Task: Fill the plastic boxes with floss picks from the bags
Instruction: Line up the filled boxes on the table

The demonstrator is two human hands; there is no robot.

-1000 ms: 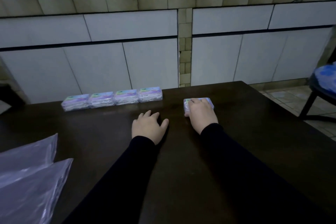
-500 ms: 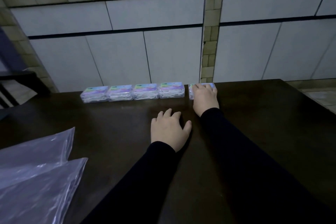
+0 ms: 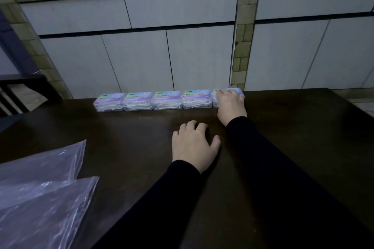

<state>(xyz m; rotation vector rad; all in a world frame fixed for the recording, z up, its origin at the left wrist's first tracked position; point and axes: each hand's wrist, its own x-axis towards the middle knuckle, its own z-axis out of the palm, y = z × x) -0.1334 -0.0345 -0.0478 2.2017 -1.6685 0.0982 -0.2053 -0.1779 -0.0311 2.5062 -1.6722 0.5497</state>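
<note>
Several clear plastic boxes filled with white floss picks stand side by side in a row along the far edge of the dark table. A fifth box ends the row at the right, mostly hidden under my right hand, whose fingers curl over its lid. My left hand rests flat on the table nearer to me, holding nothing. Two clear plastic bags lie at the near left; they look flat.
A white tiled wall rises just behind the table's far edge. A dark chair stands at the far left beyond the table. Tiled floor shows at the far right.
My right hand slid the fifth box away from me and leftward until it joined the right end of the row. My left hand stayed on the table.
</note>
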